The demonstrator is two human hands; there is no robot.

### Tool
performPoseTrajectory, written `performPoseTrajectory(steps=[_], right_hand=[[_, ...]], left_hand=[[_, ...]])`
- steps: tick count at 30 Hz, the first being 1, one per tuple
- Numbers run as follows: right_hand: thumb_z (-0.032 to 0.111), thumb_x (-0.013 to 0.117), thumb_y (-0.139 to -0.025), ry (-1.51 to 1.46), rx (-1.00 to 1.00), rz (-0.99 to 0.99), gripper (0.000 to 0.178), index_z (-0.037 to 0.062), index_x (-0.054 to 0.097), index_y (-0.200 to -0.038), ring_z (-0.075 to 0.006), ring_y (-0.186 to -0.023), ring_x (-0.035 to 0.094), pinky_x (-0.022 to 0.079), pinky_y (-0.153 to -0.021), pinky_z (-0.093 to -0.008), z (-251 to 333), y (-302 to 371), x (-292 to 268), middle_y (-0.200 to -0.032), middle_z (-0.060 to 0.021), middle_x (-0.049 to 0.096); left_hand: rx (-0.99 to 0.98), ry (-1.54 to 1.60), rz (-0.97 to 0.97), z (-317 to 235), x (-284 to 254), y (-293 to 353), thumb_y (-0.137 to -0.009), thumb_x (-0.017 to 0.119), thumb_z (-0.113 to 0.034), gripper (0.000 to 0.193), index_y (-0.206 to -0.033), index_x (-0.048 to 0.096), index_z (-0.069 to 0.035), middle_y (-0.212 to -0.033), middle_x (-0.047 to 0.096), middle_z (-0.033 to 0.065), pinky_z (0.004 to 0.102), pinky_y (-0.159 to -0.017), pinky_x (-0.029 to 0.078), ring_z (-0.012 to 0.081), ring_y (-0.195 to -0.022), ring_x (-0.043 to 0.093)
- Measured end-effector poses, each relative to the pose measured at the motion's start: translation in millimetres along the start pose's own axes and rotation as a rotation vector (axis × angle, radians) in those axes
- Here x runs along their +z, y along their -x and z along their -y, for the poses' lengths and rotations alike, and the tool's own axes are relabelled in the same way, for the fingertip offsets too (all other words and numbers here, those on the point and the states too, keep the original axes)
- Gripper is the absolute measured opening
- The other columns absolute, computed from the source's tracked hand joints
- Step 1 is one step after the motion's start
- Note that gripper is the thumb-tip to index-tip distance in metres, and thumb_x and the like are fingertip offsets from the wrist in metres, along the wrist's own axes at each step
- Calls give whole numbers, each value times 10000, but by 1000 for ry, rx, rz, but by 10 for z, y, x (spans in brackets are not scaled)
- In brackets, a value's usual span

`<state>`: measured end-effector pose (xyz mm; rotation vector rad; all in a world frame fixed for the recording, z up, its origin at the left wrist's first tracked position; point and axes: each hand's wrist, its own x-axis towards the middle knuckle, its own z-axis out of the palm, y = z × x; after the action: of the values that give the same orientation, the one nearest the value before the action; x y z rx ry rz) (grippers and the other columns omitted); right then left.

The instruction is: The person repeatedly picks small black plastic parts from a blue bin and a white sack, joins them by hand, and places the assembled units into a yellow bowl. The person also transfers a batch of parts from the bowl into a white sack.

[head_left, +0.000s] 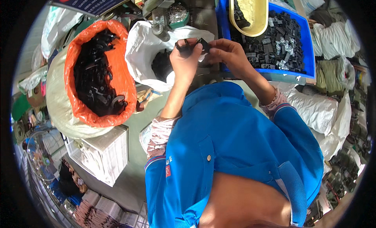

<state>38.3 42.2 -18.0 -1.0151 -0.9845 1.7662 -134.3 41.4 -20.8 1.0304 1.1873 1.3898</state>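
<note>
My left hand is closed around a small black plastic part, held up in front of me between thumb and fingers. My right hand comes to the same part from the other side, thumb and fingers pinched together at its edge. Whatever small piece the right fingertips may hold is hidden. Just left of and below the left hand stands a white woven sack with dark parts inside. Beyond the right hand is a blue bin of small black plastic blocks, with some shiny springs lying on them.
A yellow tub with black parts rests in the blue bin. At left, an orange bag holds black curved parts. A green container of small metal pieces sits at the back. White bags are piled on the right.
</note>
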Motion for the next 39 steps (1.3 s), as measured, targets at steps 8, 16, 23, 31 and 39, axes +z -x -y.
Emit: performPoseTrajectory(steps=[8,16,23,31,39], right_hand=[[126,652,-938,26,-28,36,286,-41,634,-1170,-127,-860,658,550,-798,-278,-22,-276,-27,-966,-79,683],[139,663,-934,440,-240,107,300,-39,643,-1175,-125,-866,643,527,-798,-268,-68,-413,-54,-970,-77,686],[133,630,-953,164,-59,72,291,-24,643,-1198,-118,-860,643,532,-790,-266,-121,-455,-95,-952,-61,682],[144,575,-985,-47,17,107,285,-1,636,-1223,-98,-831,631,525,-792,-265,77,-453,-204,-897,-27,661],[192,702,-893,328,-138,161,327,-37,638,-1118,-138,-763,623,515,-723,-278,235,-493,-197,-916,-95,673]], left_hand=[[327,-437,64,-75,-340,-86,-833,677,-13,48,-863,648,10,-904,675,68,263,-771,493,127,-813,633],[-107,-107,0,43,-377,-58,-911,663,-72,98,-926,682,23,-769,678,34,236,-653,484,86,-691,625],[-166,45,12,64,-396,-60,-882,708,-78,138,-968,653,14,-849,672,48,245,-647,504,110,-711,629],[-479,235,227,-53,-714,5,-941,541,-73,350,-1283,508,-3,-1087,628,117,309,-610,559,192,-904,650],[-476,96,382,-132,-561,126,-906,632,-31,370,-1252,503,-1,-1156,662,130,313,-685,575,218,-936,690]])
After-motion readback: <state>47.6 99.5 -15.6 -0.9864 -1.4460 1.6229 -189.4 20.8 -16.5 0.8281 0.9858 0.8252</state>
